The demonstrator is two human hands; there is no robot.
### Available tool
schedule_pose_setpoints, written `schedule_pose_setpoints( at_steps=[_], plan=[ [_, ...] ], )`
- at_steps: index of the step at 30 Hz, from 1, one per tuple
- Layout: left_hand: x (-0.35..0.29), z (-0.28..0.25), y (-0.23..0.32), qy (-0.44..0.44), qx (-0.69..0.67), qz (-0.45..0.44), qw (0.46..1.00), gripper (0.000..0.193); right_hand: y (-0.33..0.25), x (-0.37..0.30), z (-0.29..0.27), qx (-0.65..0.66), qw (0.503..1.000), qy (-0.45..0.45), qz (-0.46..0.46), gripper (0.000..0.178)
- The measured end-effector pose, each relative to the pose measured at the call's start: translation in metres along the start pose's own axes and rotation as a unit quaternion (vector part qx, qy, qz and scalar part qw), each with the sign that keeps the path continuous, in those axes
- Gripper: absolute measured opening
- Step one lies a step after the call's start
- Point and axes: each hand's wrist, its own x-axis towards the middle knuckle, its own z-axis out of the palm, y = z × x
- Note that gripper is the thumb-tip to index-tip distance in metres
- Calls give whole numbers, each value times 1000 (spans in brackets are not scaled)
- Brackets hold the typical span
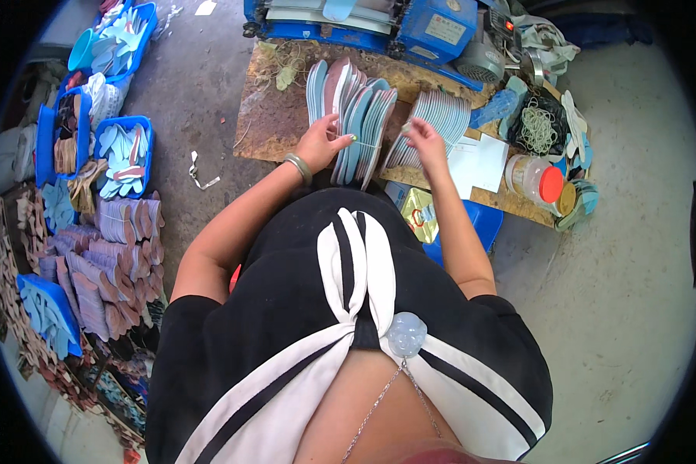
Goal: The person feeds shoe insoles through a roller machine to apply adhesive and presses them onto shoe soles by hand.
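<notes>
On the wooden counter (259, 127), a bundle of blue and pink insoles (356, 104) is stood on edge and touched at its left side by the left hand (317, 145). Thin string (368, 145) is stretched across the bundle. To the bundle's right, the right hand (428, 147) is held over a second stack (448, 112); farther right, white papers (487, 166) and a red-lidded jar (526, 176) are placed. Behind the bundle, a blue machine (433, 32) is set.

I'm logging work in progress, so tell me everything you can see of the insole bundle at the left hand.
The insole bundle, pale blue with pinkish pieces, looks like thin foam or fabric layers packed side by side on edge. It sits on the wooden tabletop, a thin pale string across it; the left hand touches it.
</notes>
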Motion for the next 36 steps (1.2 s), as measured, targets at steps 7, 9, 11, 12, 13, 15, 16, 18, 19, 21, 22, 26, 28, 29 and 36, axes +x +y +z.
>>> schedule_pose_setpoints(
  at_steps=[7,9,11,12,13,15,16,18,19,21,22,26,28,29,36],
  plan=[
    [17,23,8,95,249,98,959,45,25,-8,56,-278,957,17,-82,100],
    [27,21,9,79,309,78,945,38,19,6,66,-260,965,4,-7,109],
    [34,22,16,77,289,74,952,33,34,23,66,-172,984,25,-41,112],
    [37,21,20,56,182,-6,982,32,44,35,65,-166,985,29,-40,112],
    [39,18,24,39,72,-85,993,30,47,43,65,-153,986,22,-68,113],
    [55,19,6,58,40,-78,994,27,42,47,66,-135,986,13,-97,114],
    [58,14,5,71,-47,-94,992,26,22,43,69,-151,982,18,-109,114],
    [65,10,18,82,-189,-66,976,23,2,45,70,-182,971,60,-143,112],
    [68,9,27,81,-186,-63,977,23,-3,46,67,-179,971,62,-145,112],
    [74,7,45,80,-292,-87,949,21,-16,51,59,-111,985,72,-111,108],
    [73,8,54,74,-309,-99,943,20,-10,59,54,-96,984,86,-127,101],
    [88,19,17,62,-305,-85,947,19,-7,57,34,78,993,54,-72,86],
    [88,25,13,77,-319,-99,940,19,-9,48,21,111,990,79,-33,77],
    [86,25,10,96,-334,-115,930,19,-18,40,18,134,988,83,1,73],
    [79,25,48,115,-467,-135,866,28,-18,37,-5,140,963,159,-166,80]
  ],
)
